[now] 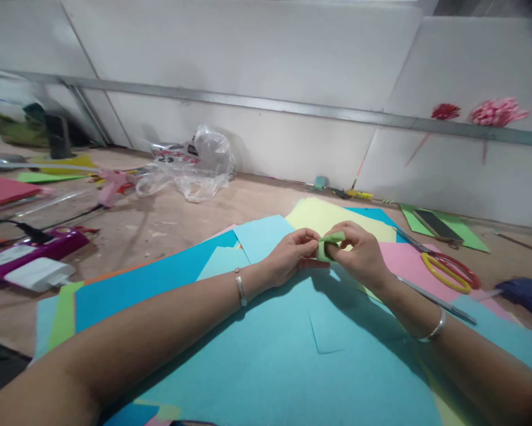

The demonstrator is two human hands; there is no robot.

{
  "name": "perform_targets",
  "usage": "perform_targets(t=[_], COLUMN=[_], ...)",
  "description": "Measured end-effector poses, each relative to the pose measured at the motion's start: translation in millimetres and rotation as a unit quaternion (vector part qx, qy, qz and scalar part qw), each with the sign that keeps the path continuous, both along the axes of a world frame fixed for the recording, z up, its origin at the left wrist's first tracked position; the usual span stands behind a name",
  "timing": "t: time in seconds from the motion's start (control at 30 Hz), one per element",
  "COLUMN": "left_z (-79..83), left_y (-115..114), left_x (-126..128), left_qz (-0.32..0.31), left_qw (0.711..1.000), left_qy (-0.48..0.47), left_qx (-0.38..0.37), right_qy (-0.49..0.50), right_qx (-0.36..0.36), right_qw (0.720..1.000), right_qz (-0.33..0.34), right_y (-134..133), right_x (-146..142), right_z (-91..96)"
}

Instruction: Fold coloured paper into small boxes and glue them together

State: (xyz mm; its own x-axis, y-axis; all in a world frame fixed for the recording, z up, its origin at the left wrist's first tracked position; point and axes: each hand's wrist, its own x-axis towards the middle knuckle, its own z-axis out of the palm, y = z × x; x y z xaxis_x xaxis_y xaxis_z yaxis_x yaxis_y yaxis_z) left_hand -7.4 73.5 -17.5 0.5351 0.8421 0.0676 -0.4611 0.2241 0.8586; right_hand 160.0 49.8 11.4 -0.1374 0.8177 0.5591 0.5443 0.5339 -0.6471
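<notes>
As the left hand (pixel 296 254) and right hand (pixel 358 251) pinch it between them, a curled green paper piece (pixel 321 252) sits over the light-blue sheet (pixel 266 349).

Probably light, springy and easily creased, it should handle best when held gently by its edges, thumbs opposing fingertips.
</notes>
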Motion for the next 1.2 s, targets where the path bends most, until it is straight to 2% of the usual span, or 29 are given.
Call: perform_targets(t=[0.07,0.17,0.33,0.43,0.63,0.77,0.87,0.97,1.1,1.2], left_z=[-0.8,-0.5,2.5,2.6,1.8,0.7,0.6,2.1,2.4,-1.1], left_y=[0.8,1.5,0.2,0.4,3.4,3.5,0.7,-3.9,-7.9,-6.5], left_x=[-0.7,-2.4,-4.7,-4.5,-3.8,-2.8,-1.1,0.9,3.5,4.7], left_qz=[-0.013,-0.029,-0.087,-0.092,-0.055,-0.052,-0.039,0.024,0.091,0.112], left_qw=[1.0,0.999,0.993,0.992,0.992,0.994,0.997,0.996,0.967,0.953], left_qy=[-0.001,0.003,-0.021,-0.023,-0.02,-0.005,0.023,0.074,0.154,0.189], left_qx=[-0.009,-0.037,-0.074,-0.085,-0.112,-0.099,-0.062,0.041,0.18,0.209], right_qy=[-0.018,0.007,0.142,0.168,0.101,0.003,-0.066,-0.111,-0.135,-0.149], right_qx=[0.017,0.003,-0.101,-0.128,-0.092,-0.015,0.042,0.061,0.057,0.04], right_qw=[1.0,1.0,0.985,0.977,0.99,1.0,0.996,0.991,0.988,0.988], right_qz=[-0.003,0.0,0.019,0.023,0.022,-0.015,-0.041,-0.052,-0.044,-0.018], right_y=[-1.1,-4.0,-9.2,-10.5,-7.6,-6.7,-7.1,-7.0,-6.8,-6.7], right_x=[-0.1,-2.5,-10.2,-12.2,-9.0,-5.9,-3.6,-2.0,-1.9,-2.9], right_z=[2.3,5.0,7.0,10.5,13.2,9.9,9.6,10.4,9.8,8.3])
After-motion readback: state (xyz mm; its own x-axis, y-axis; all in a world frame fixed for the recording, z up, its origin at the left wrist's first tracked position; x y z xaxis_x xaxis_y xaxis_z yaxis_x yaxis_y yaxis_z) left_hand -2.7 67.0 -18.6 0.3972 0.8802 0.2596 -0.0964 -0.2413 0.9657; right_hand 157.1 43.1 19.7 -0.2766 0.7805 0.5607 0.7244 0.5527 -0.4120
